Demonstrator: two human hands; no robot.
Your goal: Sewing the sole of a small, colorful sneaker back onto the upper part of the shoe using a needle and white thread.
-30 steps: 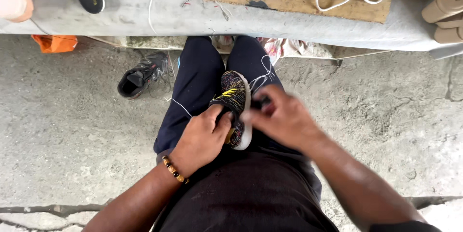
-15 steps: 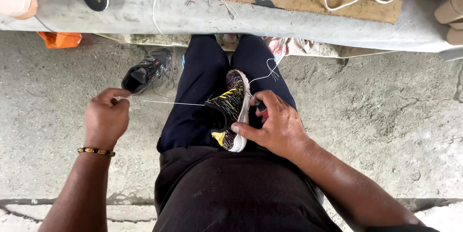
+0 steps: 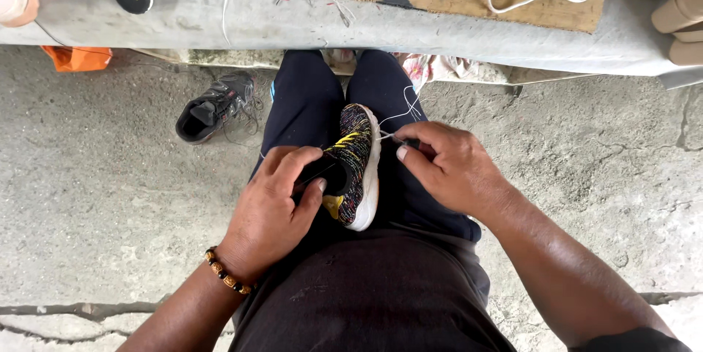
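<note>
My left hand (image 3: pixel 274 206) is curled around the heel end of a small black knit shoe (image 3: pixel 353 165) with coloured flecks, yellow laces and a white sole; my fingers wrap over its opening and my thumb presses its side, so the hand is clenched on the shoe. The shoe lies on my lap between my thighs, toe pointing away from me toward the worktop (image 3: pixel 220 19). My right hand (image 3: pixel 450 165) sits just beside the shoe's white sole edge, fingers drawn together and pinching a thin white thread (image 3: pixel 399 114) right at the sole; the thread loops over my right trouser leg. I cannot tell whether a needle is between those fingers.

Half a second ago my left hand was well out to the left, raised and pulling the thread taut across my leg; now it has come back onto the shoe, and the long stretched line of thread is gone. My right hand, which then lay flat steadying the shoe, has shifted to the sole edge.

A second black shoe (image 3: pixel 212 107) lies on the concrete floor (image 3: pixel 95 191) left of my legs.
</note>
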